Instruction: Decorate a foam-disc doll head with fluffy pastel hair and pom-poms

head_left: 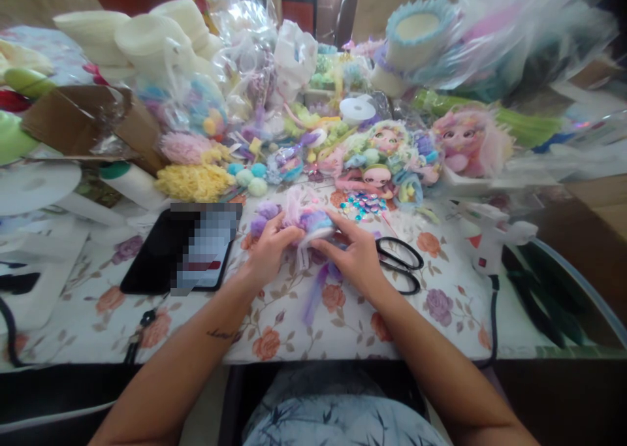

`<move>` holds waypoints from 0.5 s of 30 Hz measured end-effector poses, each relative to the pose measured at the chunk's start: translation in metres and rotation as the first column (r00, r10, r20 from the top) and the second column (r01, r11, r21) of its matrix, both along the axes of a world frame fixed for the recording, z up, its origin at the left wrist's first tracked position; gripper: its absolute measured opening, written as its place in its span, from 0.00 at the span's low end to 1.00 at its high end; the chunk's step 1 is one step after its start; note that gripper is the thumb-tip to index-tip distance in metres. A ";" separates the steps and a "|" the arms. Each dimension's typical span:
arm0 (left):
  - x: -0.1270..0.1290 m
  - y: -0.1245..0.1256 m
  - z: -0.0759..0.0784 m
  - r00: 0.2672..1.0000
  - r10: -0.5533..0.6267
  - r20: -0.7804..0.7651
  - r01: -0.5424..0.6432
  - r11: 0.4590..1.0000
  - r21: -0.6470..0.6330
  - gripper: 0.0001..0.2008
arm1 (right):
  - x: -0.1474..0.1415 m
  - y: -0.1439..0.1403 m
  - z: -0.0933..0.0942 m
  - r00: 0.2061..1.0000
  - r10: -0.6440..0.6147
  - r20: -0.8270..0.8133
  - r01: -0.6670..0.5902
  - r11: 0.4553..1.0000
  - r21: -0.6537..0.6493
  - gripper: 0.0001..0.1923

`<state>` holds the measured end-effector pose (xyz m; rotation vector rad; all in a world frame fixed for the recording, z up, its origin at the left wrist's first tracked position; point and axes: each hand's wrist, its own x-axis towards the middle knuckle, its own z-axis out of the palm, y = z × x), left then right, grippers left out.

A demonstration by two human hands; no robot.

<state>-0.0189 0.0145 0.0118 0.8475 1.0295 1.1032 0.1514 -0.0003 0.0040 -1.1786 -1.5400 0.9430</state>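
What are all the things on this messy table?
fluffy craft piece: one, purple, pink and blue, held in both hands
scissors: one, black, by the right hand
glue gun: one, white, right side
tablet: one, black, left of the hands
pompoms: a few, teal, mid-table
yellow fluff: one pile, left of the pompoms
doll faces: several, pink and green, behind
ribbon roll: one, white, far back
tablecloth: one, flowered
left hand: fingers on the craft piece
right hand: fingers on the craft piece
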 end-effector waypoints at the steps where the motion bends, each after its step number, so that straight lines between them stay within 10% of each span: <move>1: 0.000 0.000 -0.002 1.000 0.008 0.009 -0.008 1.000 0.016 0.05 | 0.000 0.000 0.000 1.000 -0.003 0.003 0.003 1.000 0.001 0.28; 15: 0.005 0.000 0.006 0.999 0.032 0.027 -0.030 0.997 -0.076 0.11 | -0.001 -0.002 0.000 0.999 -0.022 0.034 0.021 1.000 0.017 0.28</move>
